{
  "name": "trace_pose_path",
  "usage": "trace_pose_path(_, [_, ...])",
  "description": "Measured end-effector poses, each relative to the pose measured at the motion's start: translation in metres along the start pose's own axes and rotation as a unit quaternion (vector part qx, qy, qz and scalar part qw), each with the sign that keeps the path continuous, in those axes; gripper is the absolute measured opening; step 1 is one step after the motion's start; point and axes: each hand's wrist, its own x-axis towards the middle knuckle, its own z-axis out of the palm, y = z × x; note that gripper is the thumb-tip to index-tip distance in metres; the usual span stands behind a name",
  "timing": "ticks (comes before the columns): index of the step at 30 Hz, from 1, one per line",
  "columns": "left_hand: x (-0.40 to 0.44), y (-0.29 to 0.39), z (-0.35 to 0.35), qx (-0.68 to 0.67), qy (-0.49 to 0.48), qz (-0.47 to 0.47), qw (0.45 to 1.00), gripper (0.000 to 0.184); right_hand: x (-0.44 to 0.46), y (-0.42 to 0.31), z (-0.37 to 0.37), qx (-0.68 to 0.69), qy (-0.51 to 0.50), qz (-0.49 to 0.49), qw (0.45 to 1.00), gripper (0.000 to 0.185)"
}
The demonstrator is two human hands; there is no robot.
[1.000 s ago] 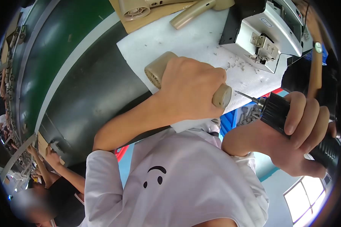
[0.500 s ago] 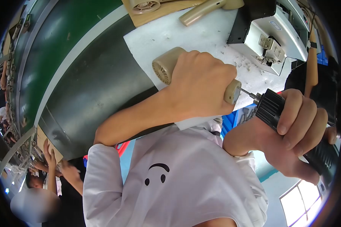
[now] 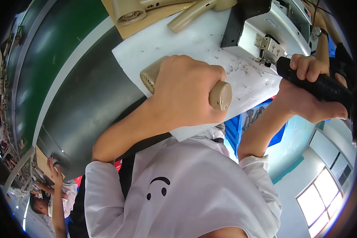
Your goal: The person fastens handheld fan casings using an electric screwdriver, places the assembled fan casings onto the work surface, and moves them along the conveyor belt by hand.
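Observation:
My left hand (image 3: 188,89) is wrapped round the handle of a beige handheld fan (image 3: 150,77). The fan's grilled head shows to the left of my fist, and the flat handle end pokes out on the right. In my right hand (image 3: 305,89) is a black electric screwdriver (image 3: 317,85), pointing left. Its tip is at the metal bracket on the front of a silver screw feeder (image 3: 265,29); whether the bit holds a screw is too small to tell.
White foam sheet (image 3: 178,47) with scattered screws lies under the fan. Two more beige fans (image 3: 192,15) rest at the top, one on cardboard. A blue bin (image 3: 234,133) stands below the sheet's edge. A green conveyor (image 3: 63,43) runs along the left, with people beyond it.
My right hand has carried the screwdriver away from the fan's handle end, up to the screw feeder. My left hand keeps its grip on the fan, its handle end turned more toward me. The view has shifted.

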Motion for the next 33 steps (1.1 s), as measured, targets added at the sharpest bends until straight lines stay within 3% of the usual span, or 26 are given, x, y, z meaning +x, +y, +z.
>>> trace_pose_path(4, [-0.001, 0.002, 0.005, 0.004, -0.010, 0.004, 1.000, 0.030, 0.004, 0.006, 0.006, -0.001, 0.022, 0.016, 1.000, 0.073])
trace_pose_path(8, [-0.001, -0.001, 0.006, 0.003, -0.001, 0.013, 1.000, 0.030, 0.008, 0.019, 0.007, -0.088, 0.024, 0.031, 0.995, 0.068])
trace_pose_path(11, [0.000, 0.000, 0.004, 0.012, -0.017, -0.002, 1.000, 0.028, 0.011, 0.018, 0.017, -0.257, 0.091, 0.046, 0.961, 0.071])
trace_pose_path(12, [0.001, -0.001, 0.004, 0.013, -0.017, -0.003, 1.000, 0.028, 0.013, 0.017, 0.016, -0.256, 0.091, 0.046, 0.961, 0.071])
trace_pose_path(14, [-0.001, -0.003, 0.007, 0.047, -0.039, -0.022, 0.998, 0.015, 0.012, 0.011, 0.014, -0.112, 0.112, 0.178, 0.971, 0.072])
trace_pose_path(15, [-0.007, -0.002, 0.007, 0.044, -0.049, -0.029, 0.997, 0.015, 0.008, 0.006, 0.034, -0.092, 0.160, 0.209, 0.960, 0.054])
trace_pose_path(16, [-0.011, 0.000, 0.006, 0.036, -0.057, -0.043, 0.997, 0.016, -0.008, -0.007, 0.035, -0.092, 0.165, 0.223, 0.956, 0.054])
trace_pose_path(18, [0.008, -0.013, 0.001, 0.055, -0.031, -0.016, 0.998, 0.016, -0.017, -0.019, 0.032, 0.186, 0.060, 0.178, 0.964, 0.051])
trace_pose_path(20, [0.001, -0.013, 0.002, 0.035, -0.029, 0.004, 0.999, 0.019, -0.019, -0.032, 0.061, 0.158, 0.124, 0.118, 0.972, 0.049])
trace_pose_path(21, [-0.001, -0.014, 0.006, 0.036, 0.008, 0.018, 0.999, 0.019, -0.026, -0.045, 0.070, 0.155, 0.137, 0.142, 0.968, 0.049])
trace_pose_path(24, [-0.001, -0.009, 0.000, 0.036, -0.035, -0.012, 0.999, 0.020, -0.021, -0.051, 0.088, 0.193, 0.131, 0.064, 0.970, 0.046])
trace_pose_path(29, [0.000, -0.013, 0.004, 0.038, -0.010, -0.004, 0.999, 0.020, -0.020, -0.052, 0.091, 0.188, 0.105, 0.060, 0.975, 0.045])
trace_pose_path(33, [-0.001, -0.012, 0.006, 0.027, -0.042, -0.020, 0.999, 0.018, -0.026, -0.048, 0.095, 0.194, 0.106, 0.074, 0.973, 0.045])
